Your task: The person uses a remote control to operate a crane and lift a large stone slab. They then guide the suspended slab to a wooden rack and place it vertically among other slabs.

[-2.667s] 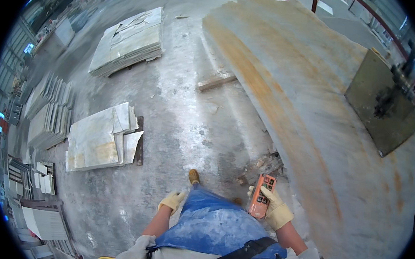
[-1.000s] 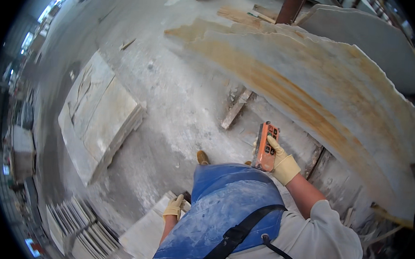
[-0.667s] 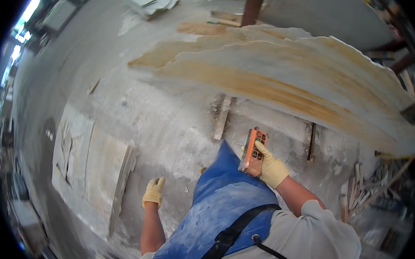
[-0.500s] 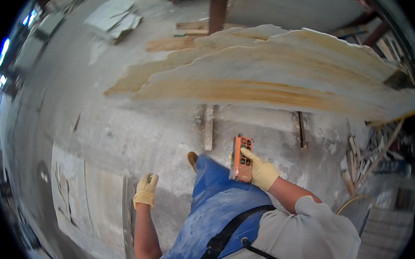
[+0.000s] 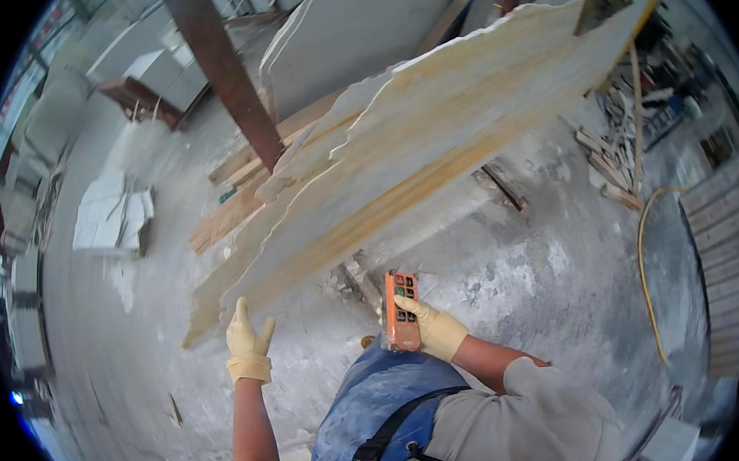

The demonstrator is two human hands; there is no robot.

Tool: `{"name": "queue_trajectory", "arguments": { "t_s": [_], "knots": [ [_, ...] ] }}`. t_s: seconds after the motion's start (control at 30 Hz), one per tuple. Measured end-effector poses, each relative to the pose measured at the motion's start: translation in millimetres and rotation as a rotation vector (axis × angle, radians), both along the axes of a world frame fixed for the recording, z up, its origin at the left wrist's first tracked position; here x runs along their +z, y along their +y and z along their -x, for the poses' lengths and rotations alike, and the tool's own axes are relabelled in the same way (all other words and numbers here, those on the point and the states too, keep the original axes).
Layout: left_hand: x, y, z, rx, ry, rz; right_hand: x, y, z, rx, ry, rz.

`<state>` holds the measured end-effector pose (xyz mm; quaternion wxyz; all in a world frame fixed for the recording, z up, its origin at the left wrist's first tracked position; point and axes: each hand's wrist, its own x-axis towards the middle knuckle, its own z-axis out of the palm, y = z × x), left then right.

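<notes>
An orange handheld remote control with several dark buttons is gripped in my right hand, in a cream glove, with the thumb over the buttons. My left hand, gloved alike, is raised with thumb and fingers apart and holds nothing. Its fingertips appear near the lower left end of a large stone slab with rough edges and yellow-brown bands. Whether they touch the slab I cannot tell. Another slab layer shows behind the front one.
A reddish-brown post rises beside a grey slab. Timber pieces lie by the slabs. White stone pieces sit on the floor at left. At right are scrap wood, a yellow hose and a corrugated sheet.
My view has turned right, so the slab now runs diagonally. My left hand has come up close to the slab's end with fingers spreading. The remote stays in my right hand.
</notes>
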<state>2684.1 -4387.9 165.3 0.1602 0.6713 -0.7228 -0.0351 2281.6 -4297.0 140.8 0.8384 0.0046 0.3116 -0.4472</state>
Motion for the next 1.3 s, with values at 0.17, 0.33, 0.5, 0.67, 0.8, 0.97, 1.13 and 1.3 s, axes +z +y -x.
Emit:
{"name": "queue_trajectory", "arguments": {
  "t_s": [0.17, 0.33, 0.5, 0.67, 0.8, 0.97, 1.13, 1.3],
  "knots": [
    [8, -97, -4, -0.227, 0.027, 0.042, 8, 10, -26, -0.262, 0.025, -0.091],
    [26, -184, -42, -0.327, 0.0, -0.025, 36, 19, -70, -0.344, 0.29, 0.005],
    [-18, -261, -74, -0.592, 0.036, -0.399, 0, 34, -136, -0.64, 0.155, -0.058],
    [-60, -285, -95, -0.757, 0.012, -0.523, -1, 28, -211, -0.906, -0.102, -0.166],
    [-67, -287, -103, -0.771, 0.015, -0.543, -23, 39, -259, -0.518, 1.131, 0.041],
    [-75, -289, -97, -0.837, -0.036, -0.509, -55, 49, -273, -0.897, 0.532, -0.074],
    [-69, -291, -110, -0.775, -0.048, -0.559, 11, 31, -279, -0.896, 0.576, -0.197],
    [-50, -286, -101, -0.799, -0.094, -0.54, -4, 29, -280, -0.985, 0.384, -0.151]
  ]
}}
